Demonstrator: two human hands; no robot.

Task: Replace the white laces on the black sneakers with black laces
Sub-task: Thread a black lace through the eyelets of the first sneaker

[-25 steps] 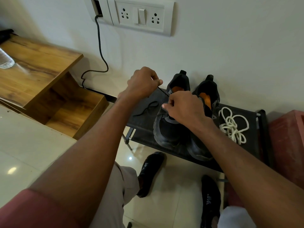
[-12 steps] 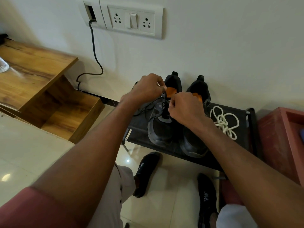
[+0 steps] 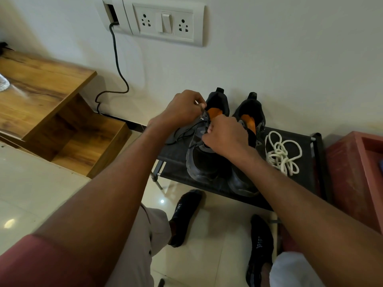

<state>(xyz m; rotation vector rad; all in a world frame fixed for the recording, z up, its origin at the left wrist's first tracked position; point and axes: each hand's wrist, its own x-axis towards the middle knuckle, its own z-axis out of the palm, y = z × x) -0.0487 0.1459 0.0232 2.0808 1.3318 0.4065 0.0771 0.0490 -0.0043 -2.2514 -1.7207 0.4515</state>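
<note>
Both hands have closed in over the left sneaker (image 3: 204, 160) since a second ago, when the left hand was lifted up and away with the lace drawn taut. Now the left hand (image 3: 182, 109) sits low by the shoe's collar, its fingers (image 3: 200, 103) pinching the black lace (image 3: 184, 133) just beside the orange lining. The right hand (image 3: 227, 137) rests over the tongue, fingers curled and pinching at the eyelets; exactly what they grip is hidden by the knuckles. A slack loop of the black lace trails off the shoe's left side onto the black rack (image 3: 308, 162). The right sneaker (image 3: 251, 112) stands just beside the left one, toes toward the person, heels to the wall. Loose white laces (image 3: 283, 154) lie in a tangled heap on the rack, to the right of the shoes and apart from them. Below the rack, two feet in black socks (image 3: 184, 216) stand on the tiled floor. A wooden shelf unit (image 3: 41, 96) stands at the left, and a cable (image 3: 118, 67) hangs from the wall socket plate (image 3: 165, 21).
</note>
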